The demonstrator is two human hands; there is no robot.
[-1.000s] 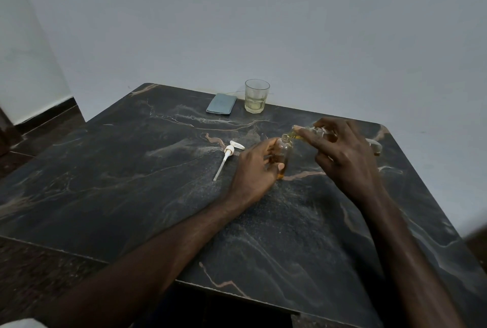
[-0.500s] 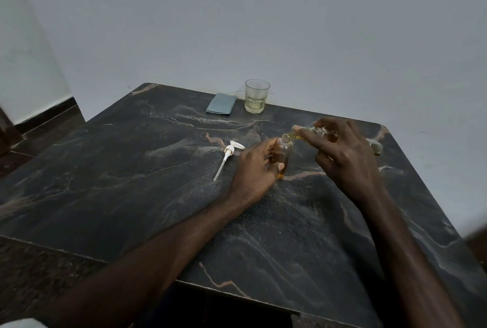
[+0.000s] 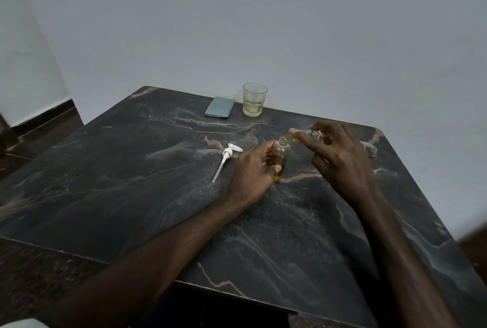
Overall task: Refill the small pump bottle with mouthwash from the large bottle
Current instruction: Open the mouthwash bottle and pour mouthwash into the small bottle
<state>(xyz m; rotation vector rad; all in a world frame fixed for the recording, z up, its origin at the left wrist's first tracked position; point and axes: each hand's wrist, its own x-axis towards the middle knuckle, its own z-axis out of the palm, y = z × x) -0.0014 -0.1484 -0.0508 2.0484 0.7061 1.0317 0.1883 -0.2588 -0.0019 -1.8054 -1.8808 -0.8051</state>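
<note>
Small bottle: the small clear pump bottle, holding amber liquid, is standing upright mid-table on the dark veined marble table. Its open mouth is sitting right at the pouring neck.
Left hand: the left hand is wrapping fingers and thumb round the small bottle's body, bracing it so the pour is not tipping it.
Large bottle: the large clear bottle is lying tipped close to level, neck pointing at the small mouth. The fingers are hiding the gap, so I cannot tell whether the rims are touching.
Right hand: the right hand is gripping the large bottle from above with fingers curled over its barrel. The forefinger is reaching toward the neck, steering the stream by my reading.
Pump: the white plastic pump head, dip tube attached, is lying just left of the left hand. It is off so the mouth is open, and near for refitting.
Far edge: a clear glass tumbler of pale liquid and a flat grey-blue rectangular object are sitting well apart from the pour.
Stage: I am judging the filling as underway, not finished.
</note>
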